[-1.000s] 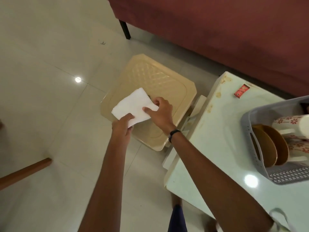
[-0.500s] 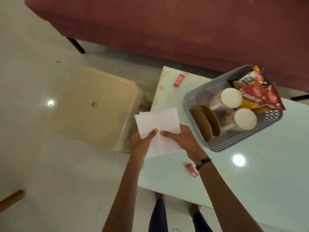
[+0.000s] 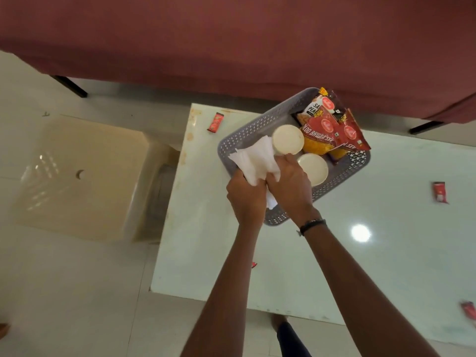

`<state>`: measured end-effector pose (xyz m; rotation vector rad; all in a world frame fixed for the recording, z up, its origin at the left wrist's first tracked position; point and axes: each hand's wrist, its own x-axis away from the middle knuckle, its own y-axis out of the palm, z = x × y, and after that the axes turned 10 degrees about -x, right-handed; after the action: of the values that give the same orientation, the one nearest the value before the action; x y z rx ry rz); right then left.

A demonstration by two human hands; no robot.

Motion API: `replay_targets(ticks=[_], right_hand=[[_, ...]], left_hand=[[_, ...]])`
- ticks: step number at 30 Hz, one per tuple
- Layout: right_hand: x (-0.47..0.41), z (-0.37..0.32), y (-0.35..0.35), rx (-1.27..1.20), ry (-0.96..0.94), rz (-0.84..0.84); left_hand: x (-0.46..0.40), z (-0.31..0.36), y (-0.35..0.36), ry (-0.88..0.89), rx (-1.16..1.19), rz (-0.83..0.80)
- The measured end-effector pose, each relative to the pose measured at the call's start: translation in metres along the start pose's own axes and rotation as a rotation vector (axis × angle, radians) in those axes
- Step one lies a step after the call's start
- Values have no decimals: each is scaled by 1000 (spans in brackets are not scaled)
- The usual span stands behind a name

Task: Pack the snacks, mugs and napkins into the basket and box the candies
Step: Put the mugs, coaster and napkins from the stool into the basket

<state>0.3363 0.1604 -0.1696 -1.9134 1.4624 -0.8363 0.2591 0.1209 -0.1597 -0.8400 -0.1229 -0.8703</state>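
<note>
A grey perforated basket (image 3: 247, 130) stands on the pale table (image 3: 360, 266). Two mugs lie in it, one (image 3: 288, 139) beside the other (image 3: 313, 168), with red and yellow snack packets (image 3: 332, 132) at its far end. Both my left hand (image 3: 246, 195) and my right hand (image 3: 289, 186) grip a white napkin (image 3: 253, 161), bunched up over the basket's near-left corner. Small red candies lie loose on the table: one (image 3: 215, 121) at the far left, one (image 3: 440, 192) at the right, one (image 3: 468, 310) at the right edge.
A beige plastic stool (image 3: 77, 176) stands on the tiled floor left of the table. A dark red sofa (image 3: 231, 39) runs along the far side. My feet show under the table's near edge.
My hands lifted the napkin off the stool and carried it right to the basket. It was flat half a second ago; now it is crumpled over the basket.
</note>
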Motion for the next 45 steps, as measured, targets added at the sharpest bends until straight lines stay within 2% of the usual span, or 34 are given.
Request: replay_targets(ticks=[5,9,14,18,28,31,38,41,45], right_hand=[[-8,13,15,76,-70,-7],[-3,20,30,113,-228,23],[6,33,29,201,-253,86],[3,38,26,96,-310,177],[3,54,36,206,-449,177],[3,56,35,259,-464,195],[6,61,32,170,-510,112],[6,62,0,98,-467,225],[-34,81,-54,31,-298,390]], left_hand=[[-7,-2,16,51,-111,2],[-3,-7,18,44,-119,60],[-6,-4,19,-19,-128,76],[-5,-6,21,-12,-181,55],[3,-8,28,39,-230,62],[4,-10,28,31,-230,54],[7,-16,26,40,-173,55],[8,-20,21,46,-135,95],[3,-27,15,64,-52,207]])
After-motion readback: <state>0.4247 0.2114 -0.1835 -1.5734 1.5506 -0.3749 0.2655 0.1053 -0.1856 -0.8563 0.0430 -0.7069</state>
